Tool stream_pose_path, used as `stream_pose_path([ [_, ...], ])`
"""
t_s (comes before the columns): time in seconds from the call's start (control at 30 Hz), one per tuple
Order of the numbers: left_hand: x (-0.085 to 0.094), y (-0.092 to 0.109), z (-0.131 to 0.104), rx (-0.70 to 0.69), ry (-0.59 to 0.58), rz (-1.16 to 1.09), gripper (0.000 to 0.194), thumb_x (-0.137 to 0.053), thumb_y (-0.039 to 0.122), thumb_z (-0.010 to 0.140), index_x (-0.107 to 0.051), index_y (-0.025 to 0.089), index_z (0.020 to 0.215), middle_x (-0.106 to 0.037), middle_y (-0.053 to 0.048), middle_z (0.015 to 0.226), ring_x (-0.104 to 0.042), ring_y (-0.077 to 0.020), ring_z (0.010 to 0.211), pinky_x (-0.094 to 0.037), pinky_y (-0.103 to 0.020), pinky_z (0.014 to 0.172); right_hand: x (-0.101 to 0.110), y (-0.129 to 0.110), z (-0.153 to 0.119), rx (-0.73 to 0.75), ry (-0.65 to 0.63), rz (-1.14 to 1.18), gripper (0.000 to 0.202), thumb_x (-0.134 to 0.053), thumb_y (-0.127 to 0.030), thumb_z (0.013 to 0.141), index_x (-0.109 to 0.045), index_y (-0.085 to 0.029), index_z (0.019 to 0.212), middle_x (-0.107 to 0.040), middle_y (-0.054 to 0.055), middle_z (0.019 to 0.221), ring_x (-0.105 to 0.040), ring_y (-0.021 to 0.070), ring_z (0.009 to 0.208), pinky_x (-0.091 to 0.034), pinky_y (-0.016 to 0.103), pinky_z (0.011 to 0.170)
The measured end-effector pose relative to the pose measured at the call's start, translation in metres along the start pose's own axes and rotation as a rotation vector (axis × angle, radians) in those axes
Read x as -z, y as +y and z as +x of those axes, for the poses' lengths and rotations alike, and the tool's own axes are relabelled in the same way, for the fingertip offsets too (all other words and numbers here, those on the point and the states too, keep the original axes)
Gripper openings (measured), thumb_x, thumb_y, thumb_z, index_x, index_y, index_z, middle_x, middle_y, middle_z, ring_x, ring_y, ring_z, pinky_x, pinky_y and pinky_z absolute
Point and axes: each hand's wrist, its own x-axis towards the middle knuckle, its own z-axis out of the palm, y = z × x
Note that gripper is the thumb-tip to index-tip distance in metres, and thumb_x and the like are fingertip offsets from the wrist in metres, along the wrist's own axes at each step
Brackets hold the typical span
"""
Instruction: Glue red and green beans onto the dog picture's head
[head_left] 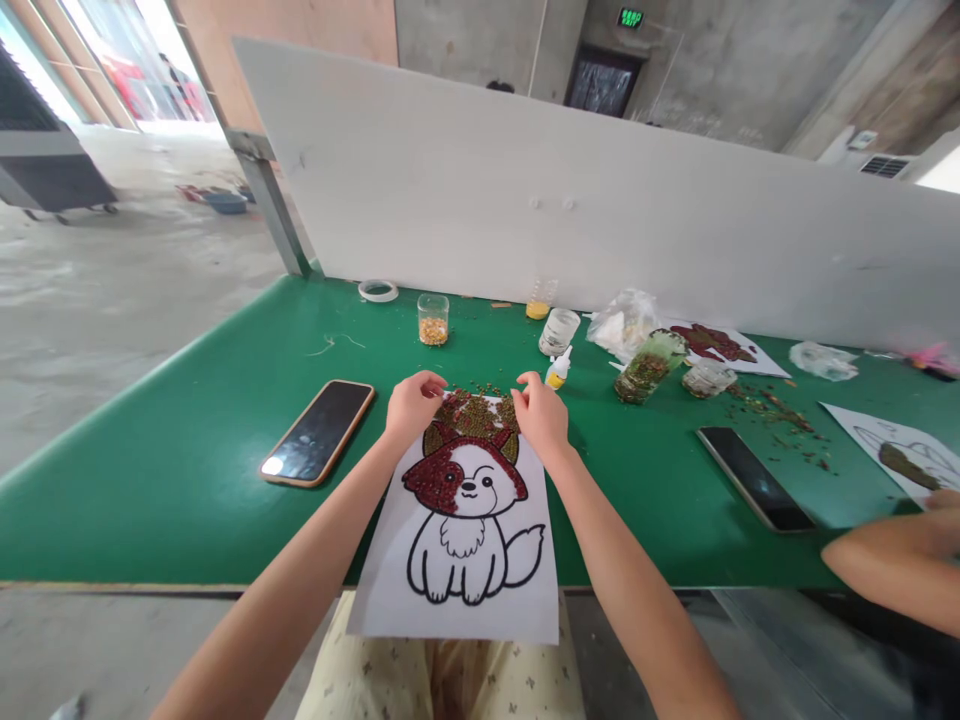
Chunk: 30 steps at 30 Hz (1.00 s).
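Note:
A white paper sheet [382,600] with a black-outlined cartoon dog hangs partly over the table's front edge. Red beans cover much of the dog's head [435,478], and green beans fill its ears. Loose green and red beans [476,412] lie heaped along the sheet's far end. My left hand [415,405] grips the far left corner of the paper, fingers curled. At the far right corner my right hand [541,410] pinches the paper too. Some beans lie on the table just beyond that edge. A small white glue bottle [558,370] stands beyond my right hand.
Phones lie left [319,432] and right [754,478] on the green table [187,430]. Behind are a cup of corn kernels [433,322], a clear jar [559,332], a tipped bean jar [651,366] and a plastic bag [624,322]. Another person's arm [900,560] rests at right.

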Motion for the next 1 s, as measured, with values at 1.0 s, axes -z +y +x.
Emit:
stream_pose_path([
  [1.0,-0.008,0.011,-0.005,-0.234,-0.214,0.051,0.023,-0.051,0.013,0.066,-0.064,0.020,0.084,-0.067,0.000,0.069,-0.058,-0.0158,0.067,-0.043,-0.027,0.068,-0.011,-0.009,-0.003,0.499,-0.072,0.179,0.034,-0.039,-0.004,0.084,-0.065,-0.018,0.099,-0.057,0.008,0.109,-0.046,0.0209,0.108,-0.039,0.036,0.095],
])
